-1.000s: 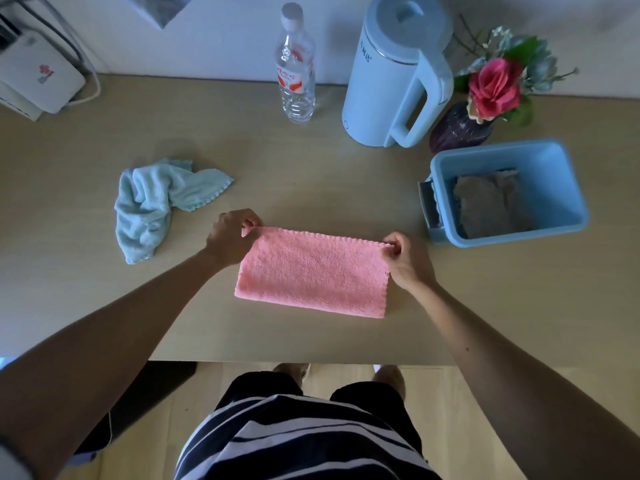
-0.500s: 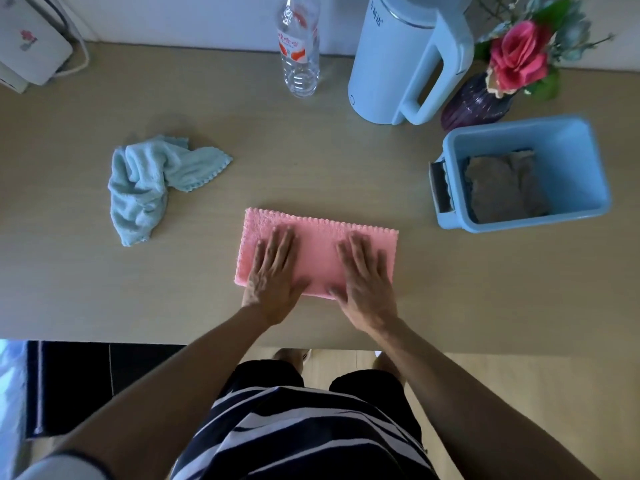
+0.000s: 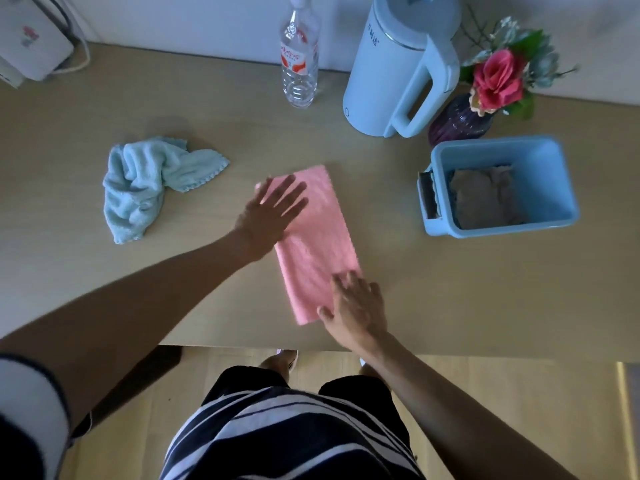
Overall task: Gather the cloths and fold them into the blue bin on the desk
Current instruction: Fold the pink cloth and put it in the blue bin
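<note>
A pink cloth [image 3: 317, 237], folded into a long strip, lies on the desk [image 3: 450, 289] and runs from far to near. My left hand [image 3: 273, 211] rests flat with spread fingers on its far left corner. My right hand [image 3: 356, 308] presses on its near end, fingers apart. A crumpled light blue cloth [image 3: 145, 185] lies at the left. The blue bin [image 3: 554, 178] stands at the right with a folded grey-brown cloth [image 3: 485, 199] inside.
At the back of the desk stand a clear plastic bottle [image 3: 299, 60], a pale blue kettle [image 3: 398, 64] and a dark vase with a pink flower [image 3: 485, 95]. A white device [image 3: 31, 46] sits at the far left corner. The desk's front edge is close to my right hand.
The pink cloth has turned from lying crosswise to lying lengthwise. My left hand has moved to its far end and my right hand to its near end.
</note>
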